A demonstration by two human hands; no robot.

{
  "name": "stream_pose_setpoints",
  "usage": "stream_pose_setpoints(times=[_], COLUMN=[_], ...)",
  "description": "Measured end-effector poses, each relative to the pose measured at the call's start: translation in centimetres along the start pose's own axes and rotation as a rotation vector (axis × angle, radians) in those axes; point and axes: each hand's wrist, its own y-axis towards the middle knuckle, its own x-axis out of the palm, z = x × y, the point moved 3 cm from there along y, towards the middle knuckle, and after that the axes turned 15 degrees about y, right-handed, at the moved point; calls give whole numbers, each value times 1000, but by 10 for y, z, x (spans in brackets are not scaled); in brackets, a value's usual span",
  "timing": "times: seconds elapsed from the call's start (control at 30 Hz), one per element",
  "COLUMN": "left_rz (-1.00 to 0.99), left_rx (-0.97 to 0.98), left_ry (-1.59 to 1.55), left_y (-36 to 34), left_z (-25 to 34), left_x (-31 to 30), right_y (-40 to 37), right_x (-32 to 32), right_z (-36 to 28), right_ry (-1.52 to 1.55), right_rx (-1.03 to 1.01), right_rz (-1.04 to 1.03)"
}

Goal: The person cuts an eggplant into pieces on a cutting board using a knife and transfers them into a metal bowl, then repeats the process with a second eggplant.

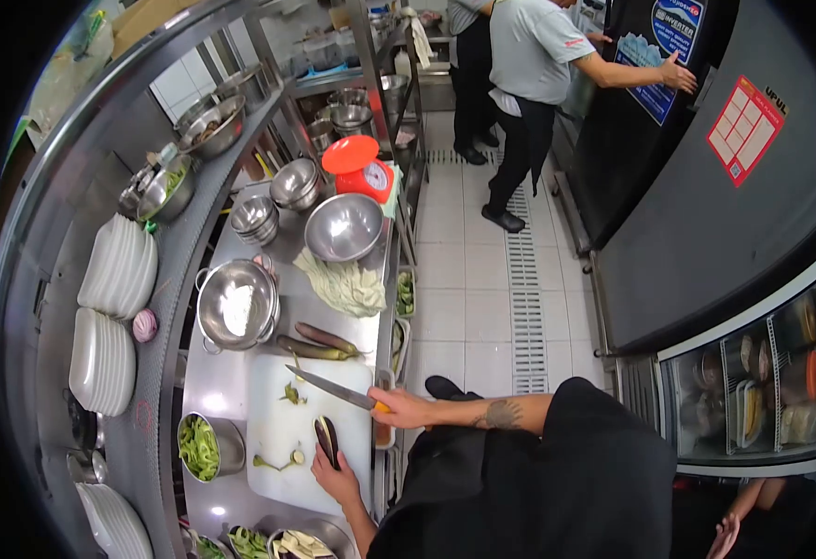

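My right hand [400, 407] grips the orange handle of a long knife [331, 387], whose blade lies angled over the white cutting board [282, 438]. My left hand [336, 478] holds a dark purple eggplant piece [326, 440] on the board's near edge. Small green stem trimmings [291, 395] lie on the board. Two whole eggplants [319, 343] rest on the steel counter just past the board.
A colander [236, 306], steel bowls [343, 226], a red scale [363, 168], pale cut vegetables [342, 284] and a pot of green pieces [201, 448] crowd the counter. White plates [119, 265] are stacked on the shelf. A person [529, 84] stands at the refrigerator.
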Motion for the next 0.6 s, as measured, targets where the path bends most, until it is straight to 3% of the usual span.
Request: stream_pose_setpoints(times=[0.2,0.27,0.3,0.4,0.6], left_rz=[1,26,81,-4,-11], left_rx=[-22,-34,-11,-52,-121], left_ry=[-68,-153,-145,-96,-123], left_y=[2,6,5,7,4], left_z=[-11,-11,-17,-11,-7], left_x=[6,1,6,-6,-16], right_y=[-2,1,1,6,14], right_x=[-5,-2,-1,-6,2], right_z=[0,4,15,0,-29], right_ry=[30,4,-4,-125,-231], right_rx=[178,17,181,305,368], right_rz=[-53,51,5,31,-237])
